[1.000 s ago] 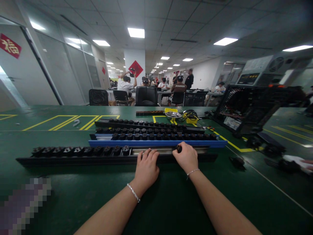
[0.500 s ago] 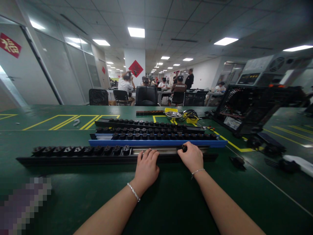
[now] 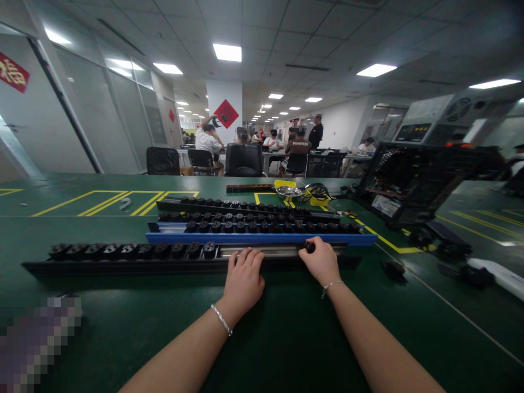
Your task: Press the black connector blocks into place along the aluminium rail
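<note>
Nearest me lies a long black power track (image 3: 123,267), its left part lined with several round black socket modules (image 3: 178,250). Bare metallic channel shows to the right of them. My left hand (image 3: 244,278) grips the track near its middle, fingers curled over the front edge and thumb hidden. Farther right, my right hand (image 3: 323,262) pinches a round black socket module (image 3: 310,247) at the channel. Whether that module is seated in the channel I cannot tell. Behind stand a blue track (image 3: 262,238) and another black track (image 3: 192,206), both carrying similar modules.
An opened computer case (image 3: 393,185) stands at the right. A metal dish (image 3: 289,191) and a yellow box with cables (image 3: 319,195) sit behind the tracks. A loose black part (image 3: 394,271) lies right of my hand. People sit at far desks.
My view has shifted slightly, so the table appears a little farther left. Both hands keep their places on the track, and the right fingers still hold the module.
</note>
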The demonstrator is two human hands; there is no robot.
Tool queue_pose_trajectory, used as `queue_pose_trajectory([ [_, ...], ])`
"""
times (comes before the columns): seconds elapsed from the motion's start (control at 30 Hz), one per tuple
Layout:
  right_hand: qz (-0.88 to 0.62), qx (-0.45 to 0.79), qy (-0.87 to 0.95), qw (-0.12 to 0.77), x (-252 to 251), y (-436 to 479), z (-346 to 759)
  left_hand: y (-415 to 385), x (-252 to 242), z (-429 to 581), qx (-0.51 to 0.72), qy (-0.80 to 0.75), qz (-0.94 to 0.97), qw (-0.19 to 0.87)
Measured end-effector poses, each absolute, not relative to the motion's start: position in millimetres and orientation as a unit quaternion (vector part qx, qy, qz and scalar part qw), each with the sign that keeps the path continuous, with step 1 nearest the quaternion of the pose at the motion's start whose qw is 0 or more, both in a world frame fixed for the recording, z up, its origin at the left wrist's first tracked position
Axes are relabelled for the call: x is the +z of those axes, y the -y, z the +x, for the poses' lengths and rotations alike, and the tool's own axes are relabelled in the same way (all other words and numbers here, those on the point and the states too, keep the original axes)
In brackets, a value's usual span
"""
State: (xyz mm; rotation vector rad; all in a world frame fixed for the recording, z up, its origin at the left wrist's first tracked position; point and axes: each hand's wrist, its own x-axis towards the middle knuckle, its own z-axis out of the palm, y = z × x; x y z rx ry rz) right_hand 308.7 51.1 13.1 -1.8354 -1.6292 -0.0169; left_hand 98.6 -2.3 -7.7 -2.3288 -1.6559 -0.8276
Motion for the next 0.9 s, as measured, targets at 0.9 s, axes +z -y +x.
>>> queue_pose_trajectory([
  [0.9, -0.708, -0.079, 0.622, 0.324, 11, -48, 321, 1, -7, 98, -0.277, 0.551, -0.783, 0.083],
])
